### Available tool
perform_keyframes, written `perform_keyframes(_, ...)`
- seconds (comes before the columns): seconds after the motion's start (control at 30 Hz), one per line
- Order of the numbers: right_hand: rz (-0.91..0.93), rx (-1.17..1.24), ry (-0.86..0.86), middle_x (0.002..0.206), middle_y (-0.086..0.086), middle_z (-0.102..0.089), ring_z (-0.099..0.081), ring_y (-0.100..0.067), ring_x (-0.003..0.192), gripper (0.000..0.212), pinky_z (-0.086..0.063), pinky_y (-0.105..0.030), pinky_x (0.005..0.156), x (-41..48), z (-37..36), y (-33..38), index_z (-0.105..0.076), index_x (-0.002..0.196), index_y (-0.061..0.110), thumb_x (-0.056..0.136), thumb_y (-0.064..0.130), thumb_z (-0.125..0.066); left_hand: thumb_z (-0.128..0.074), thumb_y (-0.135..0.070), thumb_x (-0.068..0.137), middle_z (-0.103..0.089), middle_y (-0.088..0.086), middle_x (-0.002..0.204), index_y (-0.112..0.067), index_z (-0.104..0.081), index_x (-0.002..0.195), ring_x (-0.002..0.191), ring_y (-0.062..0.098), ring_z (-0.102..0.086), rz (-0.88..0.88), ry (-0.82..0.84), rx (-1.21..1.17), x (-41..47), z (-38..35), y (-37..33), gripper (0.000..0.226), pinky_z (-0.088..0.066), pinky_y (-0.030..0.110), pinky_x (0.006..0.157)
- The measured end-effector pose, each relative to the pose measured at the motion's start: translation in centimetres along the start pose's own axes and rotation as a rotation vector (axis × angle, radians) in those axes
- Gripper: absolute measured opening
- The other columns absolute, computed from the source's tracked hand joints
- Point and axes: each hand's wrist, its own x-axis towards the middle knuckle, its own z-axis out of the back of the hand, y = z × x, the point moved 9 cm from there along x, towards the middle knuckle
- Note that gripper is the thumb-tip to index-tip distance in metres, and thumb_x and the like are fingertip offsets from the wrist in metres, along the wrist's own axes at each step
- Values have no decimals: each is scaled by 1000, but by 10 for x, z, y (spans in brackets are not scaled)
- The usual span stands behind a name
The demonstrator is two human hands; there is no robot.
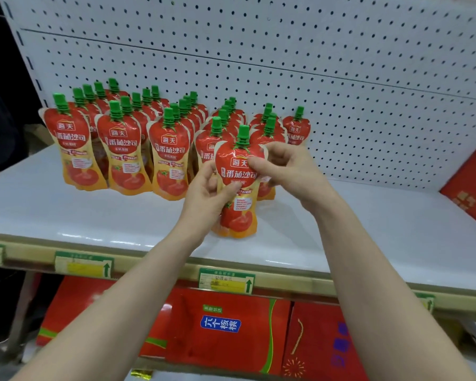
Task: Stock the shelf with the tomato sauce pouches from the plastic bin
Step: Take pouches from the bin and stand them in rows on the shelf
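Observation:
A red and yellow tomato sauce pouch (238,193) with a green cap stands upright on the white shelf (94,213), in front of the other rows. My left hand (204,193) grips its left edge at mid-height. My right hand (289,169) pinches its upper right shoulder. Behind it, several rows of the same pouches (121,149) stand upright, running back toward the pegboard. The plastic bin is out of view.
A white pegboard back wall (341,78) closes the shelf behind. A red box (470,185) leans at the shelf's right end. Price labels (226,280) line the front rail. Red gift cartons (231,331) fill the shelf below.

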Motion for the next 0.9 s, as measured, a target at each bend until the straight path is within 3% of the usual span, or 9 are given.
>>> perform_keyframes(0.13,29,66,15,83,3,-77,-73,-11,75,3,-60,-29,61,-6,10,0,-70,92,13,92,11,-67,-67,-13,87,-71,4,112,-19,-53,121,104,15,-68,24,17,20,-1,-11,10,37,-56,32,87)
perform_keyframes(0.3,14,61,-68,71,12,-74,-69,-2,67,17,-58,-21,61,-7,41,-9,-66,82,20,95,10,-63,-69,-20,86,-67,-4,109,-24,-57,125,103,10,-64,52,2,332,-5,-1,30,41,-53,34,92)
perform_keyframes(0.47,-3,58,-158,88,0,-74,-72,-11,80,14,-62,-28,70,6,55,-22,-66,84,20,95,11,-63,-65,-21,90,-62,-5,122,-25,-53,131,108,10,-59,87,76,557,-8,-10,45,43,-49,29,94)
perform_keyframes(0.53,-13,70,-162,87,2,-73,-72,-6,76,13,-61,-25,68,11,51,-29,-66,86,19,96,11,-62,-63,-23,91,-57,-3,133,-22,-46,139,114,13,-55,103,107,628,-6,-15,51,51,-45,24,91)
perform_keyframes(0.63,-10,97,-175,88,4,-73,-71,-2,75,10,-58,-20,64,18,45,-37,-67,91,17,97,11,-61,-62,-26,91,-48,-2,143,-23,-38,145,120,17,-54,122,107,675,-2,-18,57,59,-46,28,94)
perform_keyframes(0.9,-27,115,-160,98,4,-74,-72,-6,86,10,-59,-21,66,36,39,-45,-66,106,18,98,16,-59,-63,-25,90,-51,-1,139,-25,-38,145,117,16,-55,121,85,717,10,-15,66,60,-46,26,91)
